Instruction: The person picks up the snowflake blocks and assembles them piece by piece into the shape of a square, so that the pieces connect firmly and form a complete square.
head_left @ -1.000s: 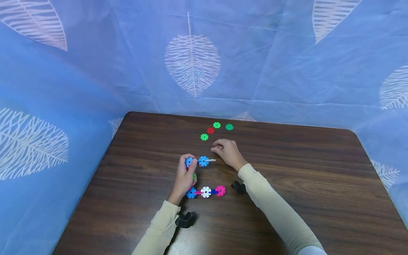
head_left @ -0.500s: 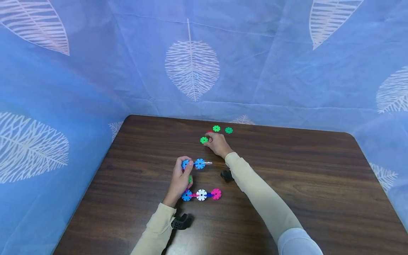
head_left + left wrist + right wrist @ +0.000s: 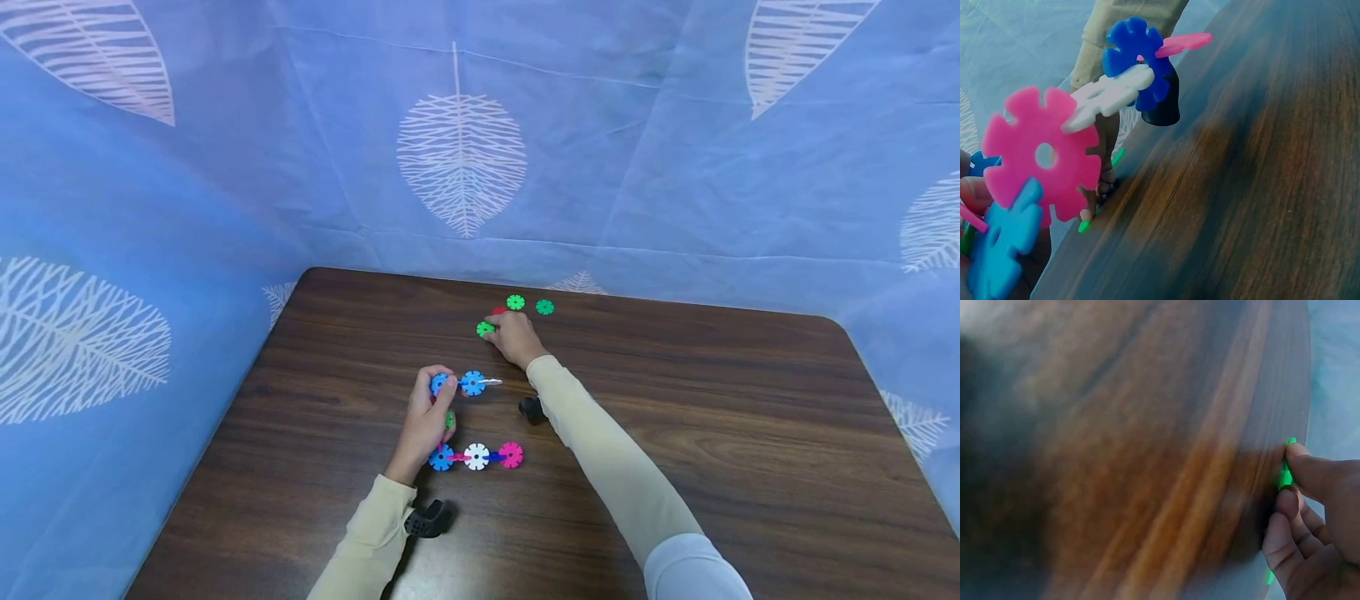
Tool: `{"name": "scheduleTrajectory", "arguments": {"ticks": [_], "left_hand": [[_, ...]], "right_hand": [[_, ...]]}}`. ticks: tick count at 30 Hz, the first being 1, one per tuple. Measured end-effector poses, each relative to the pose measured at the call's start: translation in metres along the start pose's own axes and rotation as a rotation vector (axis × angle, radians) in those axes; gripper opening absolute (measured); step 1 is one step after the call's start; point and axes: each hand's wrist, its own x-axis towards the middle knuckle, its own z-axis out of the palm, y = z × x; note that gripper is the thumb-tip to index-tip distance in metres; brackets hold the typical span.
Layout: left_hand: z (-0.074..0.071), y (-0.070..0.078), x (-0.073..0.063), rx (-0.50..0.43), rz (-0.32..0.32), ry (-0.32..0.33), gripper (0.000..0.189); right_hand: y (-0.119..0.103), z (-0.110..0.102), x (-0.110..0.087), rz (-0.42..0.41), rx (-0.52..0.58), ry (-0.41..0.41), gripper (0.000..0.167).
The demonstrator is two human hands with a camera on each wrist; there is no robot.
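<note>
My left hand [image 3: 426, 423] grips a C-shaped chain of interlocking notched plastic discs. From its upper arm a blue disc [image 3: 472, 383] and a white disc [image 3: 492, 382], seen edge-on, stick out past the thumb. The lower arm ends in a white disc [image 3: 477, 457] and a pink disc [image 3: 512, 455]. Fingers cover part of the chain's left side. In the left wrist view a large pink disc [image 3: 1044, 156] fills the foreground. At the far side of the table, my right hand [image 3: 519, 340] pinches a light green disc [image 3: 484, 329] between thumb and finger.
A red disc [image 3: 498, 311] lies partly covered by my right hand. Just beyond are another light green disc [image 3: 515, 302] and a darker green disc [image 3: 545, 307], near the back edge of the brown wooden table [image 3: 697, 400]. Blue leaf-patterned cloth [image 3: 600, 167] hangs behind.
My right hand has gone away from the chain, farther back and left, and taken hold of the light green disc. My left hand keeps its grip on the chain with only a slight shift.
</note>
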Motion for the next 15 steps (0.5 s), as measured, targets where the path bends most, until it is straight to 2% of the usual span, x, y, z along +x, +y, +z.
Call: {"name": "scheduleTrajectory", "arguments": {"ticks": [9,15], "left_hand": [[-0.0002,-0.0002,0.0,0.001,-0.014,0.001,0.024],[-0.0023,-0.0015,0.0007,0.028,-0.043,0.009,0.026]], "right_hand": [[-0.0015,-0.0044,-0.0007,0.031,0.02,0.012,0.031],[0.0015,-0.0032,-0.0052,0.001,0.064,0.038,0.029]]}}
